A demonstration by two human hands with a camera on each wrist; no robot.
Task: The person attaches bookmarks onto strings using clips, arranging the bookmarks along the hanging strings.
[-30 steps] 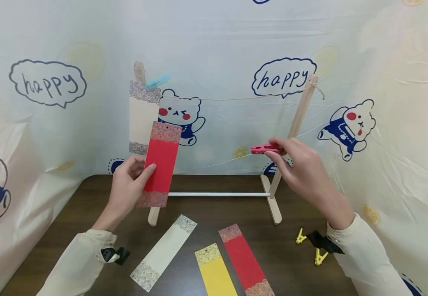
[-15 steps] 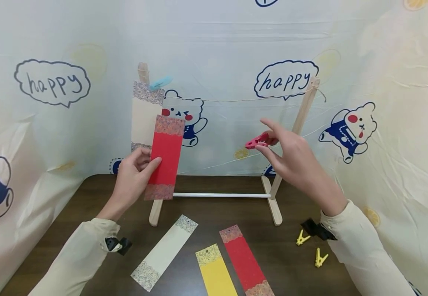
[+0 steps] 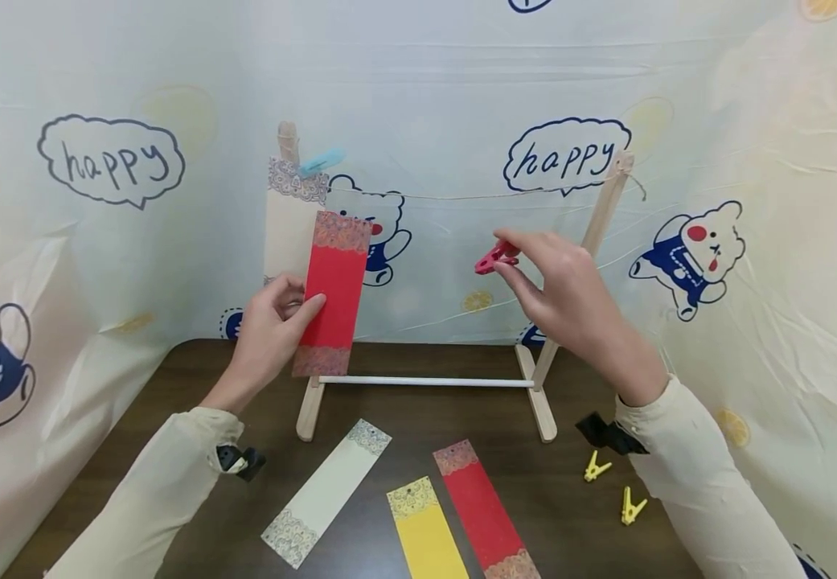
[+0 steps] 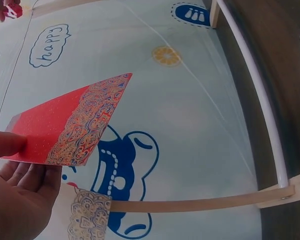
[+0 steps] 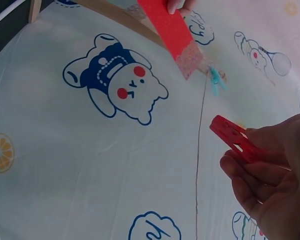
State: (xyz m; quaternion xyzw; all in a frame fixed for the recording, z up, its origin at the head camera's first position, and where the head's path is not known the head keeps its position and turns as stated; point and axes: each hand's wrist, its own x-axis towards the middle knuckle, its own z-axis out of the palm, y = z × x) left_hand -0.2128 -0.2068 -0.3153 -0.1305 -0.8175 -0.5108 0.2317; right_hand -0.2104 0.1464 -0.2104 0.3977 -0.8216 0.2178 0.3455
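Note:
My left hand (image 3: 269, 338) pinches a red bookmark (image 3: 338, 277) by its side, thumb in front and fingers behind. The bookmark has patterned lace bands at both ends and stands upright, its top just under the string (image 3: 454, 198). In my right hand (image 3: 570, 297) a red-pink clothespin (image 3: 496, 257) is pinched between thumb and fingers, to the right of the bookmark and below the string. Behind the left hand hangs a white bookmark (image 3: 291, 225) with lace ends, held on the string by a light blue clothespin (image 3: 322, 163).
The string runs between the posts of a wooden stand (image 3: 606, 201) with a white crossbar (image 3: 432, 382). On the dark table lie a white bookmark (image 3: 327, 490), a yellow bookmark (image 3: 428, 539), another red bookmark (image 3: 483, 511) and two yellow clothespins (image 3: 631, 507).
My left hand has raised the red bookmark and brought it slightly right. My right hand has lifted the clothespin higher and a little left, shifting its fingers on it.

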